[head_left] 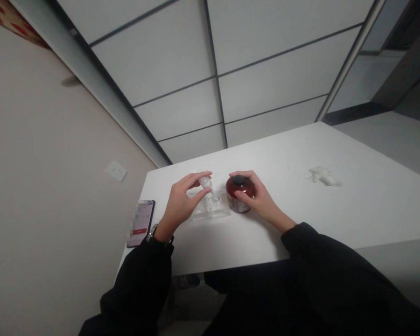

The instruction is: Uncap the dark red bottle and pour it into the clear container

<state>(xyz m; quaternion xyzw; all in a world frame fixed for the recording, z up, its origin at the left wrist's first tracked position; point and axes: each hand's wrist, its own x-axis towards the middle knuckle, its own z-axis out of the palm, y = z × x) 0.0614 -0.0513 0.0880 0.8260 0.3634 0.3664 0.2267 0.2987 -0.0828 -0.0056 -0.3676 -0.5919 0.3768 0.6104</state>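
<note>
My left hand [186, 198] pinches a small whitish, rounded object [206, 182] between thumb and fingers; its exact kind is too small to tell. Just below it on the table is a clear divided box [220, 211], partly covered by that hand, its contents hard to make out. To the right of the box, my right hand [259, 198] is wrapped round a dark reddish-brown bottle [233, 198] with a black cap. The bottle stands upright, its cap on.
A phone [143, 224] with a lit screen lies at the table's left edge. On the right of the white table [336, 219] rests a crumpled pale cloth or tissue [324, 176]. A wall with a socket [117, 171] borders the left; panelled doors [182, 107] stand behind.
</note>
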